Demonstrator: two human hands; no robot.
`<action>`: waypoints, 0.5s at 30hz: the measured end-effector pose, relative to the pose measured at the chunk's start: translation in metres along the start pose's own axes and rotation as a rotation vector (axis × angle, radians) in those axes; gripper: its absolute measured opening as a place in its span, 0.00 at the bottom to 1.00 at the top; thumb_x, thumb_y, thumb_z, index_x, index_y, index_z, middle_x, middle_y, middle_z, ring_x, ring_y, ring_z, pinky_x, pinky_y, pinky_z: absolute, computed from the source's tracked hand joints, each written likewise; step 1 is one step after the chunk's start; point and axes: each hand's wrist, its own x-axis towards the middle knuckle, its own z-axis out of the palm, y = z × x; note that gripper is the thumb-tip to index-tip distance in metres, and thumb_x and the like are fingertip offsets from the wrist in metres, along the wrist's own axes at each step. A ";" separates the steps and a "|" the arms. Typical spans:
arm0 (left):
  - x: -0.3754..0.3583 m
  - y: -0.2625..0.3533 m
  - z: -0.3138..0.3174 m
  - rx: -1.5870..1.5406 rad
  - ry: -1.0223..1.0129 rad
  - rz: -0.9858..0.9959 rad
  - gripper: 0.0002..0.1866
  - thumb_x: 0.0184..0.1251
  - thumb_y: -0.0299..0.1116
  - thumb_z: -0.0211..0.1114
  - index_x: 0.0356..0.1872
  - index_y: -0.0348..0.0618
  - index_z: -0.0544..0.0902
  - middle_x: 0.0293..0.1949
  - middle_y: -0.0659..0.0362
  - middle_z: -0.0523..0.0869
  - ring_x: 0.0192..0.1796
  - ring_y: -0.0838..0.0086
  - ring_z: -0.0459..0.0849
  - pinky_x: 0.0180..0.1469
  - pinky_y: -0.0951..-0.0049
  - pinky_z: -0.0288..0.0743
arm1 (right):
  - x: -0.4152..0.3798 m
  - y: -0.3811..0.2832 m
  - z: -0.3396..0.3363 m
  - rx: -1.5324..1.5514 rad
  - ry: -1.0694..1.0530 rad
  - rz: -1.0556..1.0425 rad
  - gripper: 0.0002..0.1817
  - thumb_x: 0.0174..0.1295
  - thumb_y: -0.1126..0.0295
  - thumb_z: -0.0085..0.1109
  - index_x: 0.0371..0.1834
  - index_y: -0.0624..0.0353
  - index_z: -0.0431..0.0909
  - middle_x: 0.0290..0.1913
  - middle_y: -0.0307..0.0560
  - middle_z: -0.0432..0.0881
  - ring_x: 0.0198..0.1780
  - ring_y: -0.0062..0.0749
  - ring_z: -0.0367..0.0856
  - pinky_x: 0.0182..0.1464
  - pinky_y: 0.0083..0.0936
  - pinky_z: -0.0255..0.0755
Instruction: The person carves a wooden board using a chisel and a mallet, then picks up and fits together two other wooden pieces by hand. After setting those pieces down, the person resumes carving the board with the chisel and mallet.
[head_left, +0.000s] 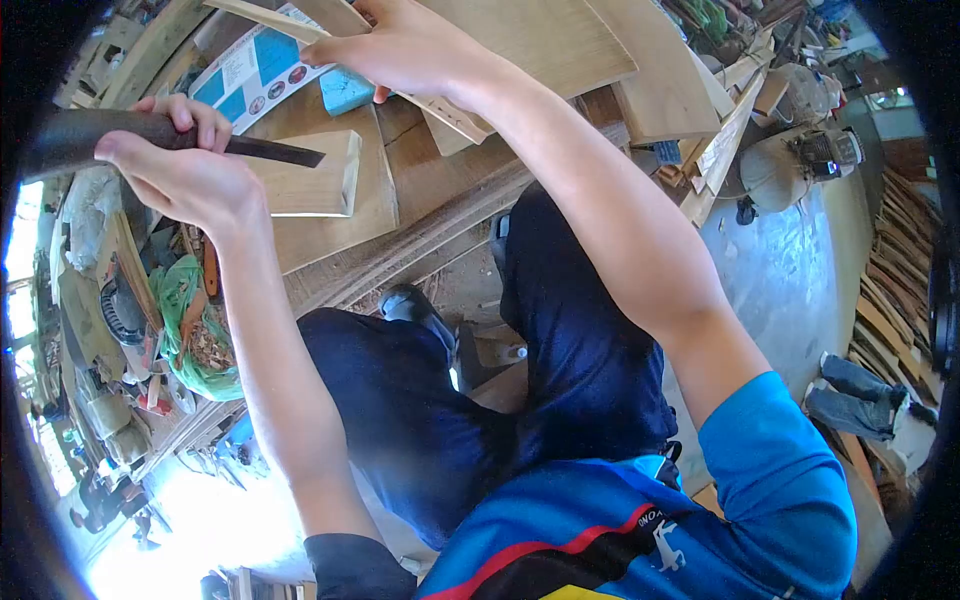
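Observation:
A dark handle with a flat, dark blade lies in my left hand, whose fingers wrap round the handle at the upper left. My right hand is at the top centre, over a narrow pale wooden strip; its thumb and fingers are apart around the wood. Whether it grips the strip is hard to make out. Just below that hand sits a light blue block, beside a printed blue and white sheet. Under the blade rests a pale board.
Larger boards lie at the upper right of the bench. A green plastic bag with wood shavings stands at the left. A compressor-like machine is on the floor at the right, near stacked wood strips.

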 end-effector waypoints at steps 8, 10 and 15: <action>-0.002 -0.004 0.003 0.014 -0.029 -0.019 0.36 0.79 0.69 0.39 0.46 0.38 0.68 0.27 0.61 0.68 0.21 0.80 0.62 0.24 0.79 0.55 | -0.004 -0.005 -0.006 -0.143 0.007 0.028 0.32 0.63 0.55 0.65 0.59 0.74 0.76 0.45 0.63 0.87 0.46 0.46 0.88 0.48 0.36 0.80; -0.001 -0.004 0.003 0.014 -0.024 -0.024 0.36 0.79 0.70 0.38 0.45 0.39 0.68 0.27 0.61 0.68 0.21 0.80 0.61 0.24 0.79 0.53 | -0.001 0.001 -0.004 -0.107 0.001 0.009 0.32 0.63 0.54 0.65 0.60 0.74 0.76 0.46 0.64 0.87 0.48 0.48 0.88 0.49 0.37 0.80; 0.002 -0.004 0.006 0.027 -0.019 -0.046 0.35 0.79 0.70 0.37 0.42 0.42 0.68 0.26 0.61 0.68 0.20 0.79 0.60 0.22 0.77 0.49 | 0.000 0.002 -0.004 -0.136 -0.005 0.012 0.33 0.62 0.54 0.65 0.59 0.74 0.76 0.48 0.66 0.86 0.49 0.49 0.88 0.50 0.37 0.79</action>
